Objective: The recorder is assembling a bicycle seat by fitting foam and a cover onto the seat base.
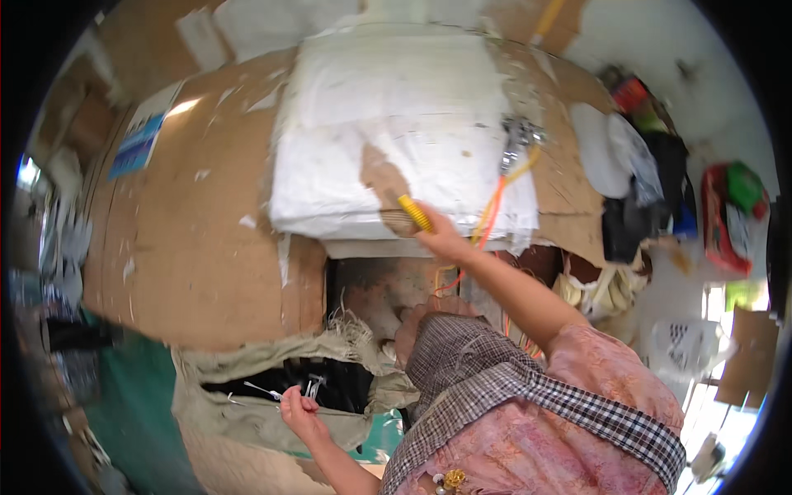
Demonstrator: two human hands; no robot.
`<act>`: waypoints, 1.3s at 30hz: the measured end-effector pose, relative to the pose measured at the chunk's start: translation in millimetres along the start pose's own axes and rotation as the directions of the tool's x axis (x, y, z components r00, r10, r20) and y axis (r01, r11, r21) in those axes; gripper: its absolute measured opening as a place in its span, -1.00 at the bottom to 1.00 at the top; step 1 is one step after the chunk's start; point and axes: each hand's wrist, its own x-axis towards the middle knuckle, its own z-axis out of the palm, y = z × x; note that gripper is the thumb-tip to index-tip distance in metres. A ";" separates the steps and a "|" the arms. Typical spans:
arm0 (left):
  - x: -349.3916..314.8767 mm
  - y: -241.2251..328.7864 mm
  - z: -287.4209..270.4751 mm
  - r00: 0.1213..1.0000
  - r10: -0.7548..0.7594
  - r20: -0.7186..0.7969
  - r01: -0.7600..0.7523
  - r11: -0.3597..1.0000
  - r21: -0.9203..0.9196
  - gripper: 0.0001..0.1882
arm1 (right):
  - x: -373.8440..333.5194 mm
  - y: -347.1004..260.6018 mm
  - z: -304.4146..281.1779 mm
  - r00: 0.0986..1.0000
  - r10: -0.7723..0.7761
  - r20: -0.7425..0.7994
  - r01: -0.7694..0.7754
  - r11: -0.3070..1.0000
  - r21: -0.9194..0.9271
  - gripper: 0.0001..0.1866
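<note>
Nearest, the left hand (299, 410) pinches thin white pieces (290, 389) over the burlap (247, 412), while the right hand (441, 241), reaching farther up, grips a yellow-handled brush (406, 213) whose bristles lie up-left on the white sheet (388, 132).

The bristle end of the yellow-handled brush (410, 212) was smeared by motion, so its shape could not be made out. The right hand (444, 241) covered the handle's lower end. The small pale pieces pinched in the left hand (300, 410) were too thin and small to identify. The left forearm ran out of the picture at the lower edge. A checked cloth (495, 388) hid the right elbow and part of the floor behind it. The clutter (58, 272) at the left rim was blurred and bent by the lens. The dark gap (330, 386) under the torn sacking showed nothing clearly.
</note>
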 end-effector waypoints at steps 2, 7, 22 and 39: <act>15.0 1.0 16.6 0.992 -0.077 0.098 0.072 0.996 0.057 -0.93 | -11.9 22.8 -85.0 0.952 0.024 -0.306 -0.091 0.974 -0.205 -0.33; 19.4 0.3 79.2 0.948 -0.128 0.290 0.076 0.980 0.183 -0.87 | -21.4 -5.0 -217.7 0.678 -0.433 -0.594 -0.290 0.585 -0.758 -0.33; -302.5 -160.7 395.6 0.239 -0.446 0.863 0.330 0.873 0.360 -0.58 | -248.4 11.2 -247.9 0.903 0.081 -0.422 -0.076 0.997 0.030 -0.52; -587.5 -341.7 503.7 0.024 -0.794 0.607 -0.110 0.601 0.791 -0.47 | -578.0 153.4 -613.6 0.183 0.531 -0.827 -0.038 0.845 0.534 -0.90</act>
